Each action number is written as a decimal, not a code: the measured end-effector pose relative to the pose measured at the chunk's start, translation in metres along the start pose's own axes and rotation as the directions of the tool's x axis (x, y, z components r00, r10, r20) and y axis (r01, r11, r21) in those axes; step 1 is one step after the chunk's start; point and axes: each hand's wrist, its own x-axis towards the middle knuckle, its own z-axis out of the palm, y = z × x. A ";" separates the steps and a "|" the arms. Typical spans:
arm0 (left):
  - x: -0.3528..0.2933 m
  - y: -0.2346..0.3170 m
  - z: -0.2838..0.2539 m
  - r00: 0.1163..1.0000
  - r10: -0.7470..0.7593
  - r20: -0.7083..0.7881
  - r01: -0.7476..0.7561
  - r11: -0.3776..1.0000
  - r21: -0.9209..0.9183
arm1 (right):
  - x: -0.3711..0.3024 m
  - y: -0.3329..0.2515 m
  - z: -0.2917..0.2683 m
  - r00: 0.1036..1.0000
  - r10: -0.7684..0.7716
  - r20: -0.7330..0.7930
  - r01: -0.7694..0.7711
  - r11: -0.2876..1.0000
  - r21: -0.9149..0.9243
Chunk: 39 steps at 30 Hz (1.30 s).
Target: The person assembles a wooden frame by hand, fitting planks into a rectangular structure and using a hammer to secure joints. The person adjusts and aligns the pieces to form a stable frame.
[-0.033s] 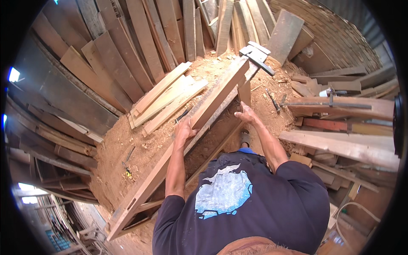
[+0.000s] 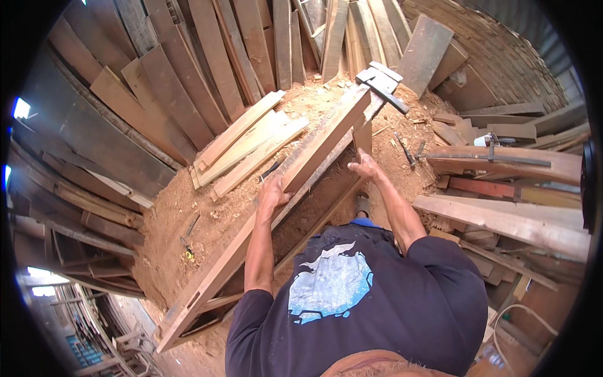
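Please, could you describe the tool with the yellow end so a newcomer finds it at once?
Start from the long wooden beam running under the left hand. On the sawdust to its left, below the pale boards in view, lies a small tool. Its yellow end sets it apart from the dark tool beside those boards.

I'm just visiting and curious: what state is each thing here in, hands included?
Left hand: closed on the long beam
Right hand: thumb spread, at the short board's lower end
Long beam: slanting across the view, slotted near its lower-left end
Pale boards: lying loosely together
Tall planks: leaning upright
Yellow-marked tool: lying unused
Sawdust: scattered
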 end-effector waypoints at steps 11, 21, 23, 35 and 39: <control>-0.003 0.008 0.005 0.997 -0.066 -0.033 0.063 0.996 -0.070 | 0.104 0.044 -0.032 0.985 0.044 -0.169 -0.037 0.998 0.047; 0.005 0.003 0.008 0.988 -0.151 0.012 0.151 0.988 0.045 | 0.118 0.020 -0.039 0.994 0.069 -0.085 -0.070 0.998 0.001; 0.011 0.006 0.001 0.988 -0.148 0.050 0.147 0.989 0.028 | 0.122 0.032 -0.037 0.991 0.036 -0.131 -0.032 0.999 0.039; 0.012 -0.023 0.021 0.993 -0.117 0.018 0.117 0.993 -0.001 | 0.196 0.032 -0.133 0.993 0.107 0.058 -0.122 0.842 0.526; 0.011 -0.003 0.004 0.979 -0.178 0.104 0.183 0.982 -0.047 | 0.198 0.042 -0.122 0.979 0.100 0.180 -0.188 0.789 0.584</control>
